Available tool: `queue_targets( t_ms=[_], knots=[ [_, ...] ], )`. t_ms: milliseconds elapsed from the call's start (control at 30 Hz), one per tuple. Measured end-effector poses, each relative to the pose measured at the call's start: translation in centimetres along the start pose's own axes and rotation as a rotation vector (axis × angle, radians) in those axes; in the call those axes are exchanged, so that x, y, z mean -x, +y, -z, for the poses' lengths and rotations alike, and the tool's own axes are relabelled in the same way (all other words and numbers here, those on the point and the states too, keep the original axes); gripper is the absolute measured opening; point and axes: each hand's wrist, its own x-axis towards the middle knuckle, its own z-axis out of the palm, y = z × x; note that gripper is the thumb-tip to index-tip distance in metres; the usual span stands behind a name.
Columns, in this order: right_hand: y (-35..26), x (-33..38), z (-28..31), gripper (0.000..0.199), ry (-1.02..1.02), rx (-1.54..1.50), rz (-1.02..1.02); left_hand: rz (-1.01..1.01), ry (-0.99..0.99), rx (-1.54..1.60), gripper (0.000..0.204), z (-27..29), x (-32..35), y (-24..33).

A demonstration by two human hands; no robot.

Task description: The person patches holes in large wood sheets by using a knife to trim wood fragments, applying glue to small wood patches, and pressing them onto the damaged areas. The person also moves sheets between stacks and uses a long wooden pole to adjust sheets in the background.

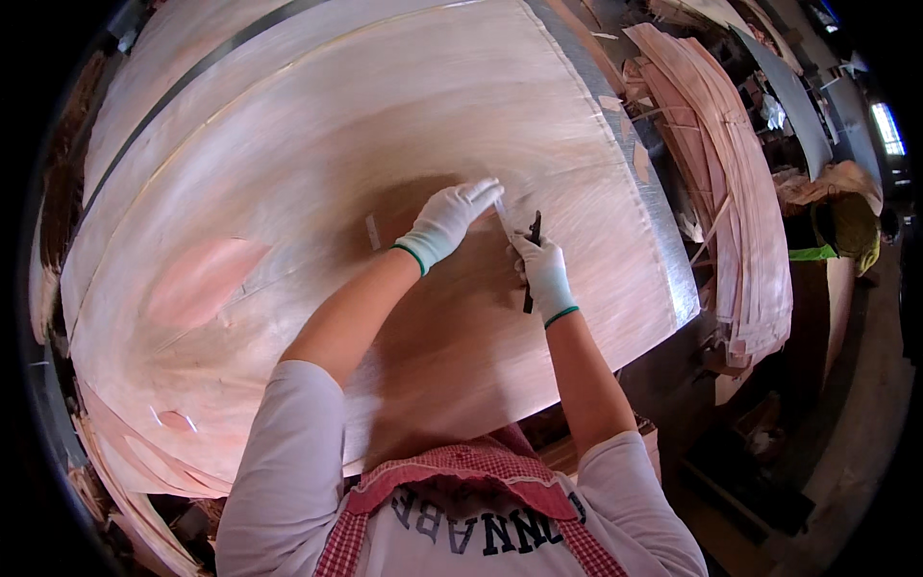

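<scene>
White knit gloves with green cuffs cover both hands, which are over a large pale wood veneer sheet (577, 317). My left hand (450, 225) is closed, its fingertips at the upper end of a narrow whitish tape strip (503, 217). That strip slants down toward my right hand (543, 274), which is closed around a slim black tool (536, 227), perhaps a cutter. The tool stands out above and below the fist; its working end is not clear. Left of my left hand, a short white tape piece (373, 232) lies beside a reddish area in shadow.
A reddish patch (207, 279) and a smaller one (176, 420) edged with white tape show on the sheet's left. A grey metal edge (663, 231) borders the right side. Beyond it lie stacked veneer strips (740, 212). A dark strap-like band (163, 101) crosses the far left.
</scene>
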Motion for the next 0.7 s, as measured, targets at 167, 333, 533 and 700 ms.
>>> queue_targets(
  t_ms=[167, 333, 533, 700],
  knots=[
    [0.2, -1.3, 0.5, 0.024, 0.052, 0.416, 0.196, -0.242, -0.112, -0.385, 0.061, 0.1, 0.5, -0.2],
    [-5.4, -2.6, 3.0, 0.024, -0.036, 1.011, 0.445, -0.065, -0.025, 0.068, 0.044, 1.6, 0.1, 0.6],
    [-3.7, -0.7, 2.3, 0.027, -0.108, 0.411, 0.198, 0.251, 0.41, 0.27, 0.031, 3.2, 2.7, 2.4],
    [-0.1, -1.2, 1.2, 0.029, -0.031, 0.316, 0.163, 0.018, 0.104, -0.037, 0.043, -0.4, 2.1, 4.1]
  ],
)
